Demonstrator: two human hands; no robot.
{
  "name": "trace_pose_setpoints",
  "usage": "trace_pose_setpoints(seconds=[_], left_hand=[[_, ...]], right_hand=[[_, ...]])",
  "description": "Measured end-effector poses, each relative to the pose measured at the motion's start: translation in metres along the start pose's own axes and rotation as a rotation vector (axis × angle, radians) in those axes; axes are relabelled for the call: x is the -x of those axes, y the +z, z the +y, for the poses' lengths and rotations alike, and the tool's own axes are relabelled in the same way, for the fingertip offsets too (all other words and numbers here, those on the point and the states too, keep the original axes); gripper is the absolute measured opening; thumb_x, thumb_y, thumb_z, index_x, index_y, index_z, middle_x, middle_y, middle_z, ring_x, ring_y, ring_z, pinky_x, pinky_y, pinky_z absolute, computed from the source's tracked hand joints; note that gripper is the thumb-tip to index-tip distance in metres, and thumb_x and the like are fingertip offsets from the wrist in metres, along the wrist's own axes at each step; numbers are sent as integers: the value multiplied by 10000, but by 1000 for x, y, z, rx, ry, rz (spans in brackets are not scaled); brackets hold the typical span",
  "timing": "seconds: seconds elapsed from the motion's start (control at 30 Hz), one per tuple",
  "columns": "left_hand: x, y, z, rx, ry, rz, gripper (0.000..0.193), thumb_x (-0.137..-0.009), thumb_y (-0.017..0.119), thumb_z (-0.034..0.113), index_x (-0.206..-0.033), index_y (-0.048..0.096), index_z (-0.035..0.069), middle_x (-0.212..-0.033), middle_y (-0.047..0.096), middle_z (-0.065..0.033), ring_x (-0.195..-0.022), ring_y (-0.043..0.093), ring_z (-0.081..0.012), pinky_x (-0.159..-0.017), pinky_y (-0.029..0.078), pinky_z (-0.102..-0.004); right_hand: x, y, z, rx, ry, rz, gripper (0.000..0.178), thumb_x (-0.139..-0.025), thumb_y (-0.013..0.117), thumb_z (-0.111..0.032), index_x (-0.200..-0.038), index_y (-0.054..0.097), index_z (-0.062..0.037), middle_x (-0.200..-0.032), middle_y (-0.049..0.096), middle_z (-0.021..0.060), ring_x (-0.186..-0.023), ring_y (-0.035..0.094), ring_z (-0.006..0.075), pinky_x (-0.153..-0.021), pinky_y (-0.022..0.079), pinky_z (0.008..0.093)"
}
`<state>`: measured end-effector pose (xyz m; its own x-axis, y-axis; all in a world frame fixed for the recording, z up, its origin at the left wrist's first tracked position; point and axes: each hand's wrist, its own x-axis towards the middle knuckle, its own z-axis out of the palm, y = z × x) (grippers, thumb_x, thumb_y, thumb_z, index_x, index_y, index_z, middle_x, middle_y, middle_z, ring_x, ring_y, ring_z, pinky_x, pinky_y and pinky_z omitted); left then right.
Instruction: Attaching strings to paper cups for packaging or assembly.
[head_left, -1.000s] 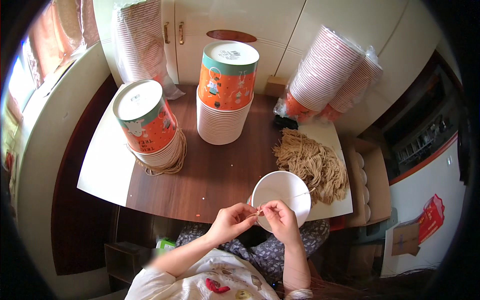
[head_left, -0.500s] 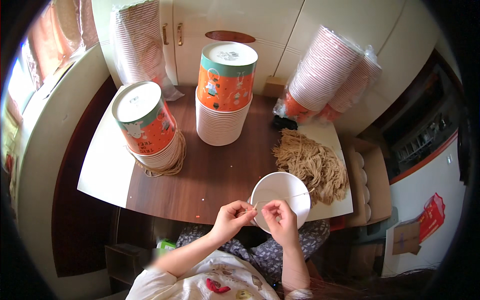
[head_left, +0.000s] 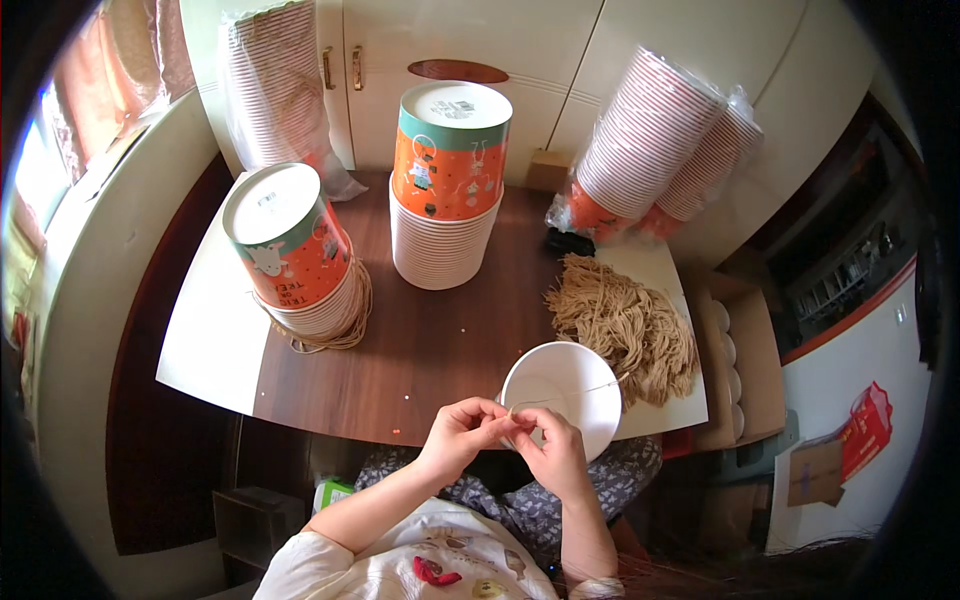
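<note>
A white paper bucket (head_left: 597, 408) stands mouth up at the table's near edge, leaning a little toward me. One end of a thin tan cord (head_left: 592, 388) crosses its mouth to the far right rim. My left hand (head_left: 462, 436) pinches the cord at the bucket's near left rim. Fingertip to fingertip with it, my right hand (head_left: 556, 458) is closed on the same cord, its wrist in front of the bucket. The fingers hide the exact spot where the cord meets the rim. Right of the bucket lies a heap of tan cords (head_left: 630, 330).
Upside-down stacks of orange and green buckets stand at the centre (head_left: 446, 160) and left (head_left: 285, 255), the left one with cords round its base. Wrapped stacks (head_left: 648, 140) lean at the back right, another (head_left: 272, 90) at the back left. A cardboard box (head_left: 760, 350) stands right of the table.
My right hand has moved left, and its fingertips now meet those of my left hand at the bucket's rim. The left hand has barely moved.
</note>
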<state>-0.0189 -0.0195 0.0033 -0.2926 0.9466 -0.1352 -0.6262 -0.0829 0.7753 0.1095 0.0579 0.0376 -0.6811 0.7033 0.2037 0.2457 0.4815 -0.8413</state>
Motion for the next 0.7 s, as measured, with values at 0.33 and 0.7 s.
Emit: trace_pose_setpoints(seconds=[0.33,0.7], left_hand=[[0,4,9,33,-4,-25,94,-822,623,70,-886,597,7,-846,607,-31,-766,565,-87,-709,474,-231],[-3,2,3,-42,47,-46,104,-827,616,69,-904,595,3,-831,593,-14,-734,546,-68,-665,496,-226]], right_hand=[[-1,-5,-11,119,-91,-9,94,-729,647,-50,-813,606,-40,-729,616,86,-683,598,254,-635,460,345],[1,-14,-9,43,9,0,154,-733,651,-42,-878,601,-26,-797,630,103,-689,608,206,-626,478,303]])
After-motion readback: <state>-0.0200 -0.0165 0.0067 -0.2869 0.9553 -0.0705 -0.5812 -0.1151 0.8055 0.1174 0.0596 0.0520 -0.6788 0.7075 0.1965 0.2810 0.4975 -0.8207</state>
